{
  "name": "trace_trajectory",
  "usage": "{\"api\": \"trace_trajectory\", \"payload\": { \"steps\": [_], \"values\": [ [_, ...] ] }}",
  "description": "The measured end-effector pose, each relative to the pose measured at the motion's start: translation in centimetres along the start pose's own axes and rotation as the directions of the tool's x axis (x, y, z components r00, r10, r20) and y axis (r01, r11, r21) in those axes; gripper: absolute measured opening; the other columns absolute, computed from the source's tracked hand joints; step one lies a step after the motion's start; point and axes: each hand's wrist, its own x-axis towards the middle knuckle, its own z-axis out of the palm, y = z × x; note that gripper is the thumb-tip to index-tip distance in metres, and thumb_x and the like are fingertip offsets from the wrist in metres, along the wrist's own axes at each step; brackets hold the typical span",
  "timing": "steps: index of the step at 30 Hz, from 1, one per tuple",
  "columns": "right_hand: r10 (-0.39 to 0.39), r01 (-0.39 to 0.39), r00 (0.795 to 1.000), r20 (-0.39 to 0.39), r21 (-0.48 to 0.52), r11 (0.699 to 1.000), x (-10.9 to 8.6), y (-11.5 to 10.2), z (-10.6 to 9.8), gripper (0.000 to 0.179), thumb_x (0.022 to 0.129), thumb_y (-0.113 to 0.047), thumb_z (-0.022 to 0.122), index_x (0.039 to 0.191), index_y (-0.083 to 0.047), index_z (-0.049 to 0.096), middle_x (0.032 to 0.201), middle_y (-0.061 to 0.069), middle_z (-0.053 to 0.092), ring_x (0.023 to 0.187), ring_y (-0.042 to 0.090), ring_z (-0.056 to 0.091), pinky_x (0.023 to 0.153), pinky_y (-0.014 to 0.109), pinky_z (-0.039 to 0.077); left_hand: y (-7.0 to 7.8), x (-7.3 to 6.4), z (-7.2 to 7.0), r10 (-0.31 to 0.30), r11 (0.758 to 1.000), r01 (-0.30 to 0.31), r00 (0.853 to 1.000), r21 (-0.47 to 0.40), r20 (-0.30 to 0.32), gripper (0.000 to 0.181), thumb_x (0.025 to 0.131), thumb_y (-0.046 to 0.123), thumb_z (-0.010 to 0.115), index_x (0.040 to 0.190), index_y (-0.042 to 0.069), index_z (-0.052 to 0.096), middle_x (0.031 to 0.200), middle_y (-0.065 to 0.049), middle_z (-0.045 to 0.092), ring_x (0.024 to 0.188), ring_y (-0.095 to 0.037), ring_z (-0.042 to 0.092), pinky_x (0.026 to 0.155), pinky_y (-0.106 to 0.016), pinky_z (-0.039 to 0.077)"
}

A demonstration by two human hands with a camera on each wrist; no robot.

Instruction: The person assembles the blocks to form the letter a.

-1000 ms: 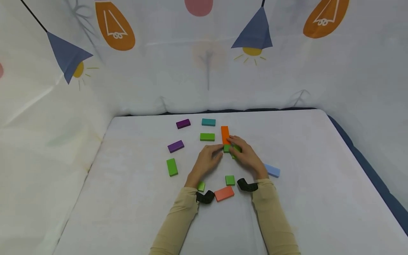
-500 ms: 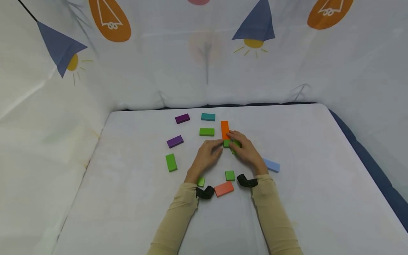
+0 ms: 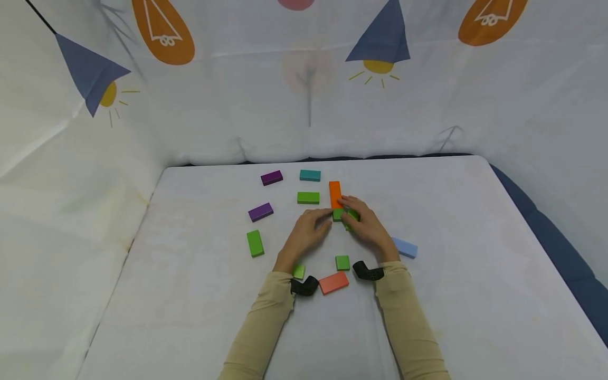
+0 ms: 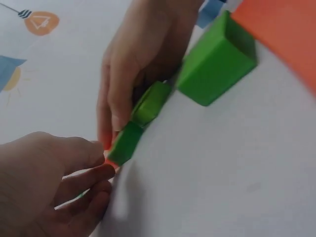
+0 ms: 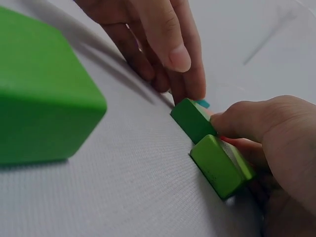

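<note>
Head view: two purple blocks (image 3: pixel 260 212) lie loose, seemingly unused; left hand (image 3: pixel 307 235), grip released, fingertips at the dark green block (image 3: pixel 338 215), apparently already set against the orange block (image 3: pixel 335 194); right hand (image 3: pixel 368 228) grasps the light green block (image 5: pixel 217 165) alongside; blue block (image 3: pixel 406 248) unjoined.

The person's sleeved forearms (image 3: pixel 258 327) reach in from the near side; the left hand (image 3: pixel 307 232) bends loosely, thumb (image 3: pixel 324 232) nearer than forefinger (image 3: pixel 320 213), facing the arched right hand (image 3: pixel 367 226).
</note>
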Motion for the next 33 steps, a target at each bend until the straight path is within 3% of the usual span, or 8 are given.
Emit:
{"api": "trace_trajectory", "payload": {
  "steps": [6,10,13,21,28,33],
  "values": [
    [0.002,-0.002,1.0,-0.004,0.003,1.0,-0.1,-0.1,0.0,0.046,0.097,-0.022,0.053,0.141,-0.013,0.045,0.152,0.011,0.034,0.144,0.03,0.023,0.116,0.051,0.018,-0.4,0.4,-1.4,0.026,0.999,-0.028,0.995,-0.024,-0.097,0.03,0.095,0.017,0.057,0.125,0.013,0.061,0.123,-0.003,0.063,0.108,-0.016,0.06,0.096,-0.031,0.048],
    [0.012,-0.012,1.0,-0.003,0.012,1.0,-0.2,-0.2,0.1,0.046,0.097,-0.023,0.052,0.141,-0.013,0.045,0.152,0.01,0.034,0.144,0.029,0.023,0.116,0.051,0.018,-0.9,1.1,-2.6,0.068,0.997,-0.058,0.981,0.056,-0.181,0.027,0.092,0.015,0.06,0.119,0.013,0.063,0.115,-0.003,0.065,0.102,-0.016,0.061,0.088,-0.03,0.05],
    [0.016,-0.015,1.0,-0.007,0.01,1.0,-0.1,-0.1,0.0,0.045,0.097,-0.024,0.052,0.141,-0.014,0.045,0.152,0.01,0.034,0.144,0.029,0.023,0.116,0.051,0.018,-1.1,1.7,-3.6,0.078,0.991,-0.054,0.977,0.121,-0.199,0.027,0.091,0.015,0.063,0.117,0.014,0.064,0.114,-0.004,0.064,0.102,-0.019,0.059,0.088,-0.035,0.049],
    [0.017,-0.017,1.0,0.008,0.016,1.0,-0.1,-0.2,0.0,0.046,0.098,-0.025,0.052,0.141,-0.014,0.044,0.153,0.011,0.032,0.144,0.03,0.022,0.116,0.052,0.018,-1.1,2.8,-5.1,0.068,0.974,-0.022,0.978,0.225,-0.197,0.03,0.086,0.012,0.067,0.116,0.012,0.066,0.119,-0.011,0.061,0.104,-0.029,0.054,0.088,-0.042,0.046],
    [0.01,-0.009,1.0,-0.005,0.024,1.0,-0.3,-0.2,0.0,0.045,0.097,-0.023,0.052,0.141,-0.013,0.045,0.152,0.011,0.034,0.143,0.031,0.024,0.115,0.052,0.019,-1.6,3.7,-4.9,0.016,0.966,0.011,0.994,0.257,-0.103,0.033,0.088,0.015,0.066,0.121,0.013,0.063,0.124,-0.01,0.057,0.112,-0.029,0.052,0.095,-0.042,0.046],
    [0.005,-0.005,1.0,-0.006,0.025,1.0,-0.4,-0.3,0.0,0.045,0.097,-0.023,0.053,0.14,-0.013,0.045,0.151,0.012,0.034,0.143,0.031,0.025,0.115,0.052,0.019,-1.8,4.0,-4.7,-0.012,0.958,0.032,0.997,0.285,-0.072,0.035,0.089,0.016,0.065,0.123,0.015,0.062,0.126,-0.009,0.055,0.114,-0.028,0.051,0.096,-0.042,0.046]
  ]
}}
